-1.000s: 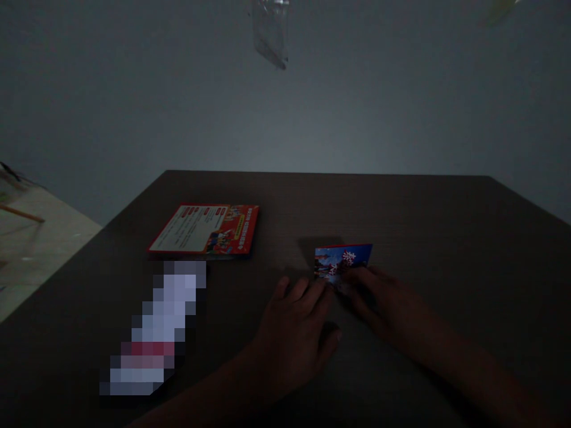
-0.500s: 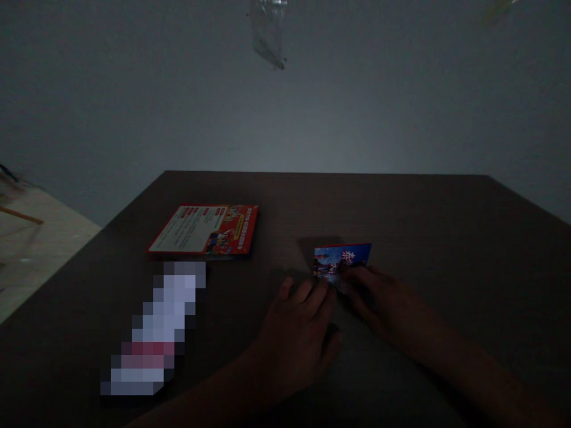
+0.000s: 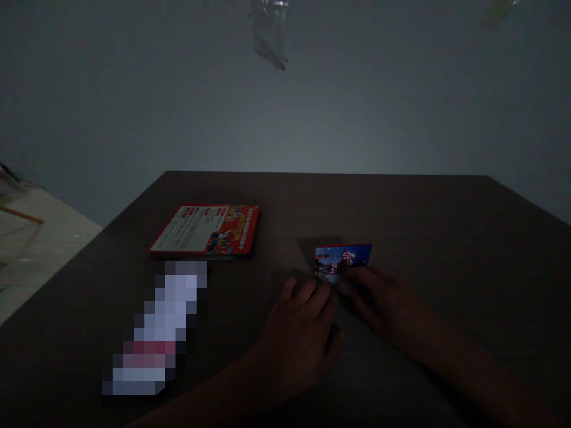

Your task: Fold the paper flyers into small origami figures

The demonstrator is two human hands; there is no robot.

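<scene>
A small blue leaflet (image 3: 342,259) with white characters and a red edge lies on the dark table (image 3: 446,238), just ahead of both hands. My left hand (image 3: 298,327) rests palm down, fingers stretched out, and its fingertips touch the leaflet's near left corner. My right hand (image 3: 379,303) comes in from the right with its fingers curled over the leaflet's near edge, gripping it. The near half of the leaflet is hidden under the fingers. The light is very dim.
A red and white brochure (image 3: 205,229) lies flat at the table's left. In front of it is a long pixelated object (image 3: 158,327). A clear plastic bag (image 3: 270,30) hangs on the wall. Pale floor (image 3: 31,249) shows past the table's left edge.
Almost nothing has moved. My left fingers have crept slightly toward the leaflet's corner, and both hands stay at its near edge.
</scene>
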